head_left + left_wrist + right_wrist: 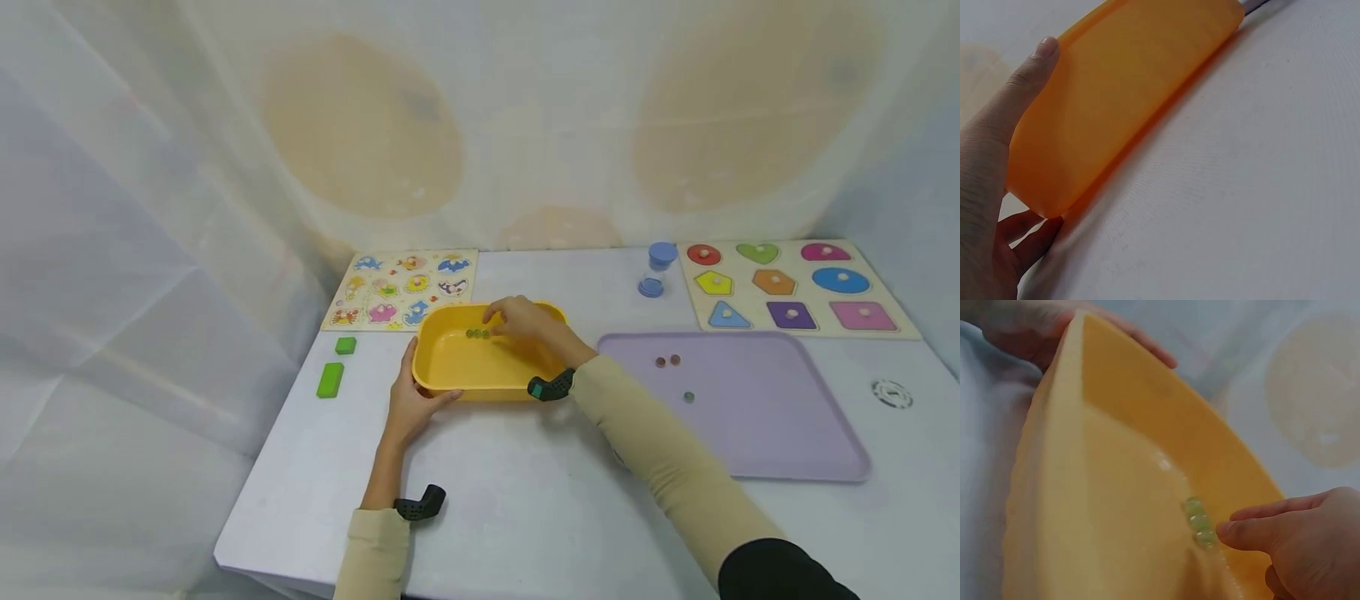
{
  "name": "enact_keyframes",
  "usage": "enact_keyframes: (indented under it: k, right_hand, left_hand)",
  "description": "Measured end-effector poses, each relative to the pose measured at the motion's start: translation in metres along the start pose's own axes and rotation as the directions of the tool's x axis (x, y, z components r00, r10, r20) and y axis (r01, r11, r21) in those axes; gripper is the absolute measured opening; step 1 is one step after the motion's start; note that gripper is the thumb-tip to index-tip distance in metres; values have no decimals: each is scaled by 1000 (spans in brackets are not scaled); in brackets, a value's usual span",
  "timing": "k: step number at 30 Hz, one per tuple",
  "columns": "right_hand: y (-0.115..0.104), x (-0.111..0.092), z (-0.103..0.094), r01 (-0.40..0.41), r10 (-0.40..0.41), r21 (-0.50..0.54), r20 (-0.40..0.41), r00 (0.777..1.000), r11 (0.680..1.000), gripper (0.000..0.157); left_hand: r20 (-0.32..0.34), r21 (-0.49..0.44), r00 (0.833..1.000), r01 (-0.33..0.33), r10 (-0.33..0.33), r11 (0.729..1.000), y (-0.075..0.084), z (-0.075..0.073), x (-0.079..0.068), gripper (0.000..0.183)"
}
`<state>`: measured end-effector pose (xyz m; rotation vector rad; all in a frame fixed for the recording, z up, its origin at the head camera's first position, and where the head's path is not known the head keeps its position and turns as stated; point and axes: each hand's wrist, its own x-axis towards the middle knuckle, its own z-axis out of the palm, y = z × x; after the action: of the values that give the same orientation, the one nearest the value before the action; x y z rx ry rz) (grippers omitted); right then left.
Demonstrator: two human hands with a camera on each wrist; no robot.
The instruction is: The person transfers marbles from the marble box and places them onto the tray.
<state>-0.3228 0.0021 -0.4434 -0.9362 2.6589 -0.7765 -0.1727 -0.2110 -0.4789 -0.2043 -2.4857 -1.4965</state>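
Note:
A yellow plastic basin (467, 367) sits at the middle of the table. My left hand (410, 406) holds its left end, the thumb (1038, 62) along the near wall and the other fingers around the corner and lower edge. Inside, three translucent green marbles (1199, 521) lie in a short row on the floor near the far wall. My right hand (522, 321) reaches into the basin from the right. Its thumb and forefinger (1250, 525) extend right beside the end marble, with nothing visible between them.
A lilac tray (757, 417) on the right carries two reddish marbles (667, 361) and a green one (688, 397). Behind stand a sea-animal puzzle (397, 287), a blue-capped sand timer (657, 268) and a shape puzzle (795, 287). Green blocks (330, 380) lie left; a round clear-and-white disc (892, 394) far right.

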Motion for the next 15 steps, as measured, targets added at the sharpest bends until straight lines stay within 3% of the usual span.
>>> enact_keyframes:
  k: [6,9,15]
  right_hand:
    - [1,6,13,-44,45,-20,56,997,999,22]
    - [0,6,14,-21,23,-50,49,999,999,19]
    - [0,-4,10,32,-29,-82,42,999,996,16]
  left_hand:
    - [-3,-1,1000,1,-1,1000,-16,2,4,103]
    - [-8,2,1000,13,-13,1000,-29,4,8,106]
    - [-23,13,1000,-3,3,1000,-34,6,8,106]
